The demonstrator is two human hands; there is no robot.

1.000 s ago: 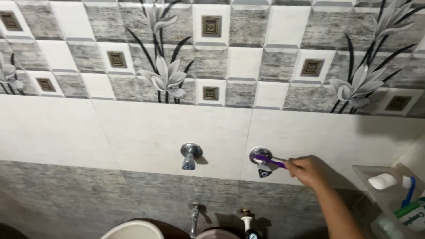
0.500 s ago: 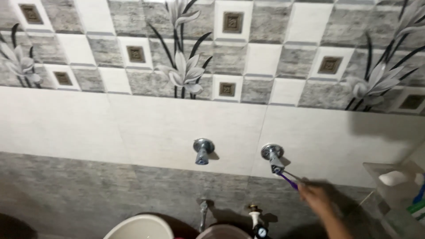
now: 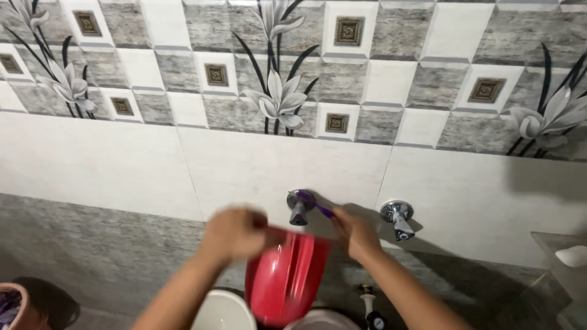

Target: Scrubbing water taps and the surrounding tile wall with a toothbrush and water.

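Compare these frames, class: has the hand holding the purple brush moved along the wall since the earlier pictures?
Yes. The right hand with the purple brush has moved left, from the right-hand wall tap to the left-hand wall tap.

Mug (image 3: 284,278) below left tap (image 3: 299,208), between hands.

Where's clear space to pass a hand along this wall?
Free: the plain tile left of the left hand, and between right tap and glass shelf. Crowded: around the left tap, with both hands, red mug and purple brush.
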